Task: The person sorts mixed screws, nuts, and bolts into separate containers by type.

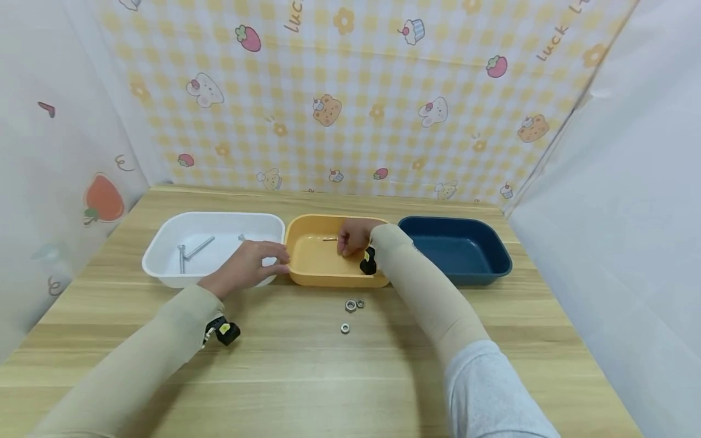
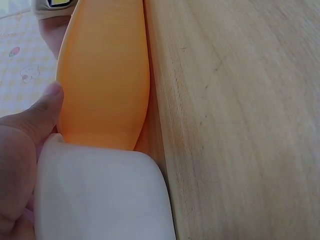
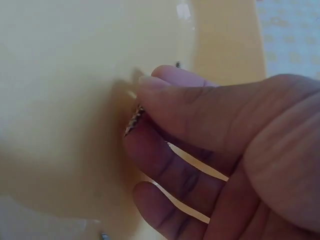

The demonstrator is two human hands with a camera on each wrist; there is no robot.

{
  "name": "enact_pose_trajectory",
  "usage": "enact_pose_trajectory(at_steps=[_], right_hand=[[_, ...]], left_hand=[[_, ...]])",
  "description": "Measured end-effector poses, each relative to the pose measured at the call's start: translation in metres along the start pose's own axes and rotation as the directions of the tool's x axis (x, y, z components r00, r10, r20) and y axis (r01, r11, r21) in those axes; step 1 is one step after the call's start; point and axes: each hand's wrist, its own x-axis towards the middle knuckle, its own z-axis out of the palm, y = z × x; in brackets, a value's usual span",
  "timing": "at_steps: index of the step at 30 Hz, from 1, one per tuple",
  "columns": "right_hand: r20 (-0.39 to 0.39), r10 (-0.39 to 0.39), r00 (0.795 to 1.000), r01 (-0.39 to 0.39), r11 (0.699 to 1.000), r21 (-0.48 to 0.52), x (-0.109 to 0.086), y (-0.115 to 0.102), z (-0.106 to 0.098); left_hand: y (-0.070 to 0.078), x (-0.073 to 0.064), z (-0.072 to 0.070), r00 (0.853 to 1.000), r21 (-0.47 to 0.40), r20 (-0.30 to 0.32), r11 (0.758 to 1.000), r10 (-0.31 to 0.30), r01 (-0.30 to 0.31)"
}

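My right hand (image 1: 353, 236) reaches down into the yellow tray (image 1: 339, 280). Thumb and index finger pinch a small pointed screw (image 3: 134, 120), its threaded tip showing past the fingertips. Another screw (image 1: 330, 239), copper-coloured in the head view, lies on the tray floor beside this hand. My left hand (image 1: 252, 264) extends over the right end of the white tray (image 1: 164, 234). Its thumb (image 2: 50, 102) and fingers hold the left rim of the yellow tray, the fingers largely hidden in the left wrist view.
Long bolts (image 1: 199, 247) lie in the white tray. A dark blue tray (image 1: 454, 278) stands right of the yellow one. In front, on the wooden table (image 1: 306, 389), are a large nut (image 1: 350, 306) and two smaller nuts (image 1: 345, 328). A patterned cloth (image 1: 350, 73) hangs behind the trays.
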Motion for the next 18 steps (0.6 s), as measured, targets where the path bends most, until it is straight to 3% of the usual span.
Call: enact_pose_trajectory(at_steps=[10,18], right_hand=[[-0.049,-0.018,0.999,0.017,1.0,-0.007,-0.0047,0.0013,0.0067],[-0.038,-0.046,0.998,0.044,0.998,-0.038,-0.0013,0.0048,0.0027]], left_hand=[[-0.0003,0.0006,0.0013,1.0,0.006,-0.014,1.0,0.024,-0.024],[0.0011,0.0003,0.0004,1.0,0.018,-0.001,0.999,0.028,-0.028]])
